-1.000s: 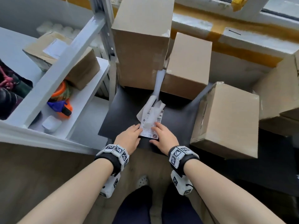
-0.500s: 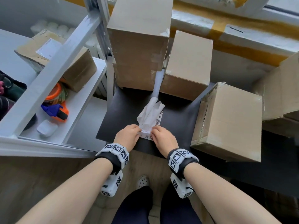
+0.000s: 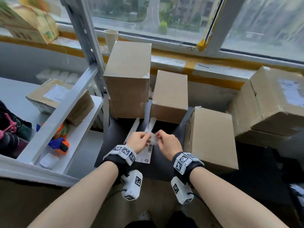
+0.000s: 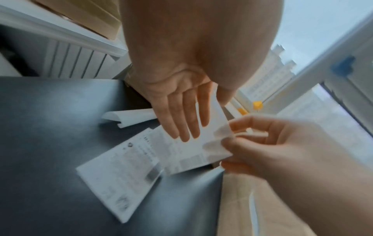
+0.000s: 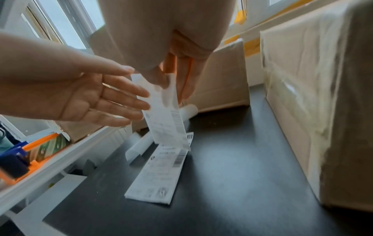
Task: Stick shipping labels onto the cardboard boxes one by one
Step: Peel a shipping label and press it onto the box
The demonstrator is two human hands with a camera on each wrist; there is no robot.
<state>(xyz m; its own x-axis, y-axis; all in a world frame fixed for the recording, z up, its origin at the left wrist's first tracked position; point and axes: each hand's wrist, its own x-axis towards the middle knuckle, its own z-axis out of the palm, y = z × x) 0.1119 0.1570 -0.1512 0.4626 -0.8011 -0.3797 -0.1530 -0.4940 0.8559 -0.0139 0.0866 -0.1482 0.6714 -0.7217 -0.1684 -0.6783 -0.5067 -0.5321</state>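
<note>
**Label lifted, backing coming off – risks from here**

I've got the thin white printed shipping label point(image 4: 193, 143) up off the black matte worktop point(image 3: 118, 132), held btw both hands. My right hand point(image 3: 167, 143) pinches its top corner, thumb and forefinger pressed together on the paper w/ the other fingers curled loosely behind. My left hand point(image 3: 139, 142) is flat against it in the wrist views, fingers point(image 4: 187, 121) straight and lightly spread, backing the sheet rather than gripping.

What could go wrong, imo:
- Label is floppy; if the sticky side folds on itself or catches my left fingers it'll crease or tear.
- Only one small pinch holds it, so a slip drops it onto the white printed label strip point(image 5: 157, 172) lying flat below, where it could stick.
- Frames are blurred, so I can't tell how far the backing is peeled.
- Laid askew on a box, it'd wrinkle over taped seams.

Surface/room: worktop is dark and smooth, w/ a curled white backing scrap point(image 4: 129, 117) near the strip. Plain brown cardboard boxes sit around it: tall one point(image 3: 128, 79) and a shorter one point(image 3: 170, 96) at the back, a wide one point(image 3: 212, 139) just to my right. White metal shelf rack point(image 3: 54, 119) to the left, window point(image 3: 181, 18) behind.
</note>
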